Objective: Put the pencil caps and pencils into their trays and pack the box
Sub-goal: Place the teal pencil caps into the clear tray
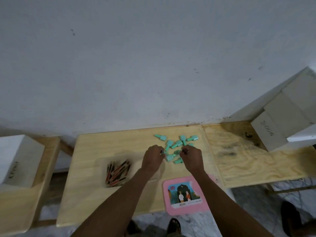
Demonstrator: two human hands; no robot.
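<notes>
The pale wooden counter (102, 151) carries everything within easy reach of the person standing at it, so that sorting can be done without stepping aside. Nearest the body, at the front edge, lies the pink box lid (185, 195) with a printed picture, set flat and out of the working area, probably kept for the final packing. To the left of it a clear tray (130, 170), hard to make out against the wood, holds the pencils (118, 173) in a loose slanted bundle; they seem gathered already, though not laid straight. Farther back, towards the wall, the green pencil caps (177, 144) lie scattered on the bare wood, some touching, one apart at the left, which suggests they are the step in hand. Both hands work at the near edge of this scatter. The left hand (153, 159) is curled narrow, with a small green piece showing at its fingertips, apparently a cap pinched there. The right hand (191, 157) is likewise curled close over the caps; whether it holds one I cannot tell. No tray for the caps is clearly seen.
</notes>
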